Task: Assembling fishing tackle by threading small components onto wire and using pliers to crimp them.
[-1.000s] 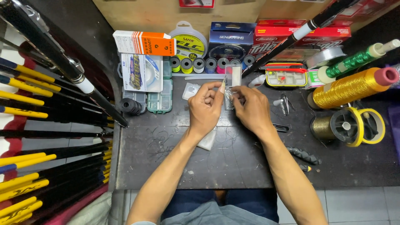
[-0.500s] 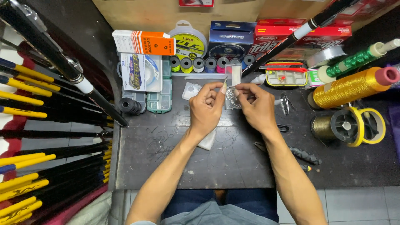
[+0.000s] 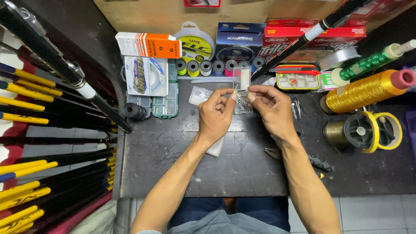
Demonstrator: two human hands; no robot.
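left hand point(image 3: 216, 115) and right hand point(image 3: 271, 108) are raised over the dark table point(image 3: 195, 173), fingertips pinched, something too fine to identify held between them. a small clear packet point(image 3: 243, 106) lies open just beneath; no finished piece is seen

A dark, matt metal worktop point(image 3: 208, 173), scuffed and scratched, is seen as the landmark. Above its middle, a small clear glossy plastic packet point(image 3: 241, 105) is pinched between the bare left hand point(image 3: 216, 115) and right hand point(image 3: 271, 108). At the worktop's far right, a big spool of shiny gold metallic thread point(image 3: 362, 91) is laid (its end cap looks like pink plastic). At its left edge, a translucent green plastic compartment box point(image 3: 165, 102) is set, beside glossy black rods with yellow bands point(image 3: 39, 169). Behind the worktop, a bare, smooth wooden board point(image 3: 173, 17) is stood.
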